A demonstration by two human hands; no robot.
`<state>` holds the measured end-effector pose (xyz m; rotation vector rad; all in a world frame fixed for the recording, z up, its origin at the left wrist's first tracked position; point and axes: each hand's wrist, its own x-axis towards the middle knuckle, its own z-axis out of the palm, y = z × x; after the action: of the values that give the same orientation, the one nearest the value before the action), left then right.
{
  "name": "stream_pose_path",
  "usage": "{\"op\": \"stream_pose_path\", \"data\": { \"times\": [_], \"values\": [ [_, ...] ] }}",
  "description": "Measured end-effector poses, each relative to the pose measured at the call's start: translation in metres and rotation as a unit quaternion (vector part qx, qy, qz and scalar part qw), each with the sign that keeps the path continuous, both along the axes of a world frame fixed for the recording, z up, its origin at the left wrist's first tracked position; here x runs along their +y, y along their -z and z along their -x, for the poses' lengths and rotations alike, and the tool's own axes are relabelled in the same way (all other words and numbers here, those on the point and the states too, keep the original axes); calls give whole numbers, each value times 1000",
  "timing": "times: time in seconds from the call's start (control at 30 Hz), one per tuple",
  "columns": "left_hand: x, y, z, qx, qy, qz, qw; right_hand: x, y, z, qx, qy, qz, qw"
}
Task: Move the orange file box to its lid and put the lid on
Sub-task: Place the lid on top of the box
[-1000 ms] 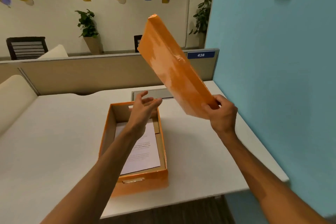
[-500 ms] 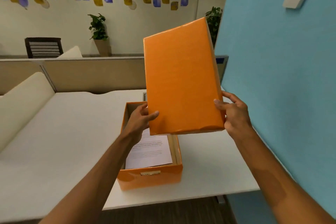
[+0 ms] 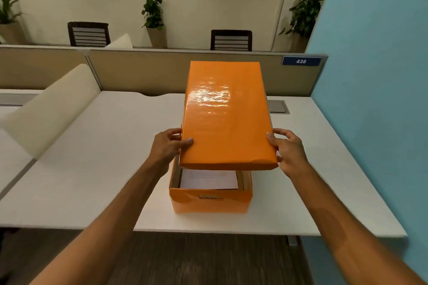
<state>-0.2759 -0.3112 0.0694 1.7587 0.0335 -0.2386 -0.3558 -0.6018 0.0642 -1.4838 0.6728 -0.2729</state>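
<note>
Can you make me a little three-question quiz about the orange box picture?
1. True or false: the lid is fully closed on the orange file box.
2. Which holds the lid: A) left hand only, B) both hands, C) neither?
3. What lies inside the box?

Key: 1. False, it hangs above, near end raised. 2. B, the right hand grips the other side. 3. White paper.

A white bench [image 3: 97, 169] fills the middle. At 12 o'clock a tan divider wall [image 3: 143, 71] stands behind it, with a blue sign [image 3: 301, 61] reading 438 at 1 o'clock. Two dark chairs [image 3: 88, 34] and potted plants [image 3: 152, 18] sit beyond. A blue wall [image 3: 375, 76] is at 3 o'clock.
</note>
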Motion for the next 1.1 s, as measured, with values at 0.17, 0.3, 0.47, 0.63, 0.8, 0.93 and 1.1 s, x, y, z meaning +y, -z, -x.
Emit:
{"op": "stream_pose_path", "data": {
  "times": [0.17,0.3,0.47,0.63,0.8,0.93,1.1],
  "values": [
    [12,18,2,38,-12,-28,999,14,35,-6,57,-23,1,998],
    [18,31,1,59,12,-51,997,22,52,-9,97,-28,1,995],
    [25,43,-5,81,16,-69,994,27,62,-11,129,-36,-20,991],
    [31,57,-3,123,14,-66,990,31,68,-12,136,-49,-6,989],
    [33,64,-2,127,33,-73,989,30,71,-13,138,-56,10,989],
    [33,66,-4,129,43,-76,988,29,72,-12,142,-69,21,987],
    [36,72,-7,128,49,-75,988,27,77,-9,145,-74,13,986]
  ]
}}
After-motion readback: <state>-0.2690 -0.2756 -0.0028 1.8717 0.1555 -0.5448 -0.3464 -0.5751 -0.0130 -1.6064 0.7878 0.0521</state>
